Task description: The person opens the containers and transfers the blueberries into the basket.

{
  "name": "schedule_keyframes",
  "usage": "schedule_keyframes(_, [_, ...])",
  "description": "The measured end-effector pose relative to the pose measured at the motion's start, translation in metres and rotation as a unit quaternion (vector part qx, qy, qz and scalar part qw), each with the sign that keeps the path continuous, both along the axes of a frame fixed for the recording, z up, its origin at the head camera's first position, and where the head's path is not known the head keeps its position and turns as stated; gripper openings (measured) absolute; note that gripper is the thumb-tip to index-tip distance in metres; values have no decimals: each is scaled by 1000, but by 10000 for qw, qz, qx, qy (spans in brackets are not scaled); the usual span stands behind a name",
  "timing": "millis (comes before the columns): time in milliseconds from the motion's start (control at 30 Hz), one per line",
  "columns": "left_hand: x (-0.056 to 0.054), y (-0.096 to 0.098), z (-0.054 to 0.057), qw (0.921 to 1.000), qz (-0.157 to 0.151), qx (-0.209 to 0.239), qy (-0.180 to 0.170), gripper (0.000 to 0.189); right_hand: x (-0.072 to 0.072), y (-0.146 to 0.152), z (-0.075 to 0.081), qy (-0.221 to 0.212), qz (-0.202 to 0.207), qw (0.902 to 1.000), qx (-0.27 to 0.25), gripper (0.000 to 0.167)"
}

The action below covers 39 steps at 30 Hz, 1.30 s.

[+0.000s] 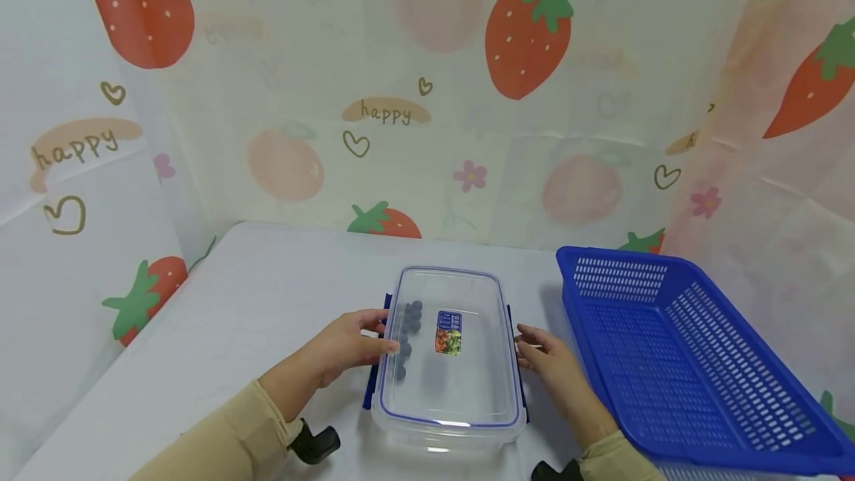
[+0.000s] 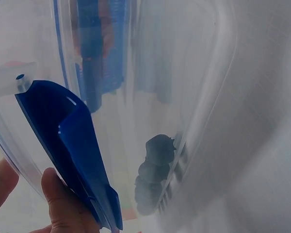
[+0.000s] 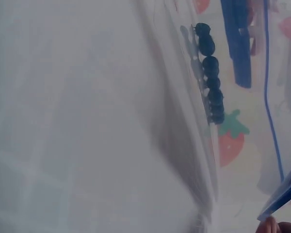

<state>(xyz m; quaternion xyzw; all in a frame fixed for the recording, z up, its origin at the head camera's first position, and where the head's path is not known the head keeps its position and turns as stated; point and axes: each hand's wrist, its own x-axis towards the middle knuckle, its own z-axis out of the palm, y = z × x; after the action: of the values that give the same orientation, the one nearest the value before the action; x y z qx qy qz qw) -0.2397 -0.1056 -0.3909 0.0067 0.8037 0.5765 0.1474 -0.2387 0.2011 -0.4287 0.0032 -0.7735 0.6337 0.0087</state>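
Observation:
A clear lidded food container (image 1: 454,392) stands on the white table, its lid (image 1: 461,288) on top with a colourful label (image 1: 448,332). Several blueberries (image 1: 404,347) lie along its left inner side. My left hand (image 1: 341,347) is at the left side, thumb over the lid's edge and fingers around the blue latch (image 2: 80,145), which sticks outward in the left wrist view. On the right side, fingertips of my right hand (image 1: 548,362) touch the other blue latch (image 3: 283,191), which also slants outward. Most of the right hand lies outside the right wrist view.
A large blue plastic basket (image 1: 601,362) with slotted walls stands to the right, close beside my right forearm. Cloth with strawberry prints (image 1: 528,32) hangs behind the table and along both sides. Black wrist straps (image 1: 314,442) show at both sleeves.

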Motion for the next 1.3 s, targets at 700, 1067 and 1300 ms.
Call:
schedule_keyframes(700, [2, 0, -1, 10000, 72, 37, 9, 62, 8, -14, 13, 142, -4, 9999, -44, 41])
schedule_keyframes(1067, [5, -3, -1, 9997, -172, 31, 157, 68, 12, -19, 18, 238, -196, 9995, -121, 41])
schedule_keyframes(1300, [6, -1, 0, 9997, -120, 20, 215, 69, 10, -20, 19, 181, -227, 9995, -146, 43])
